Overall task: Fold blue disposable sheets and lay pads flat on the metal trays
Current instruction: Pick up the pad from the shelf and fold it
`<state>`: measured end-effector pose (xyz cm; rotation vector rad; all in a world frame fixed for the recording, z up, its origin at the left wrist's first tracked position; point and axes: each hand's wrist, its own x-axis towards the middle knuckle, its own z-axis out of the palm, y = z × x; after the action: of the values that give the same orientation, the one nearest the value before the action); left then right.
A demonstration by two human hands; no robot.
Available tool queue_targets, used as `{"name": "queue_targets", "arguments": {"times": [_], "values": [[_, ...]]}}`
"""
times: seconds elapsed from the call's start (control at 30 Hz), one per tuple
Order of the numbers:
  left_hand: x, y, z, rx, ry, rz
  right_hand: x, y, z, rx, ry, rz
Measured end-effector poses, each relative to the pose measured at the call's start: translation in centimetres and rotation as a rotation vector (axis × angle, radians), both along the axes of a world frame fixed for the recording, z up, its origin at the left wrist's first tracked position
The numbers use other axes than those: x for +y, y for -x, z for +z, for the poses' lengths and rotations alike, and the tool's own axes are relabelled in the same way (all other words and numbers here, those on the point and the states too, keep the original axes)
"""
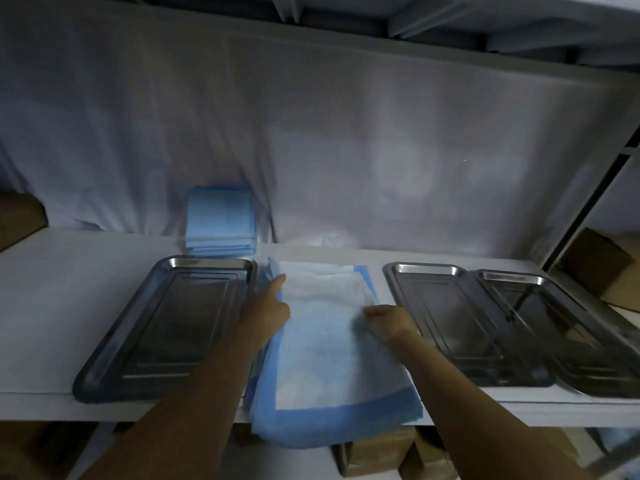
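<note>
Blue sheet (325,368): lay between left tray (173,323) and middle tray (446,317), overhanging the shelf (41,306).
Left hand (268,308): forefinger straight, pressing it.
Right hand (388,318): fingers curled, probably pinching a fold.
Risk: the overhang could drag it off.

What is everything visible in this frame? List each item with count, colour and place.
left tray: one, silver metal, on the shelf left of the pad
right trays: two, silver metal, side by side right of the pad, rims meeting
pad: one, white with blue border, between the trays, front edge hanging over the shelf
folded sheets: one stack, blue, at the back behind the left tray
shelf: one, white
backdrop cloth: one, white, behind the shelf
cardboard boxes: several, brown, beside and beneath the shelf
left hand: one, on the pad's left edge, one digit stretched out; grip unclear
right hand: one, fingers curled on the pad's right side
</note>
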<state>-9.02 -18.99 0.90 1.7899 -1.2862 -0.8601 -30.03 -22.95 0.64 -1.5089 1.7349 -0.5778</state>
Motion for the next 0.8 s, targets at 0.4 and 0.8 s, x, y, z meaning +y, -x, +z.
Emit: {"name": "queue_targets", "arguments": {"times": [0.4, 0.8], "values": [[-0.8, 0.0, -1.1, 0.109, 0.053, 0.266, 1.4, -2.3, -0.1, 0.413, 0.396, 0.172], [1.4, 0.3, 0.9, 0.707, 0.013, 0.121, 3.1, -9.0, 1.5, -0.322, 0.166, 0.031]]}}
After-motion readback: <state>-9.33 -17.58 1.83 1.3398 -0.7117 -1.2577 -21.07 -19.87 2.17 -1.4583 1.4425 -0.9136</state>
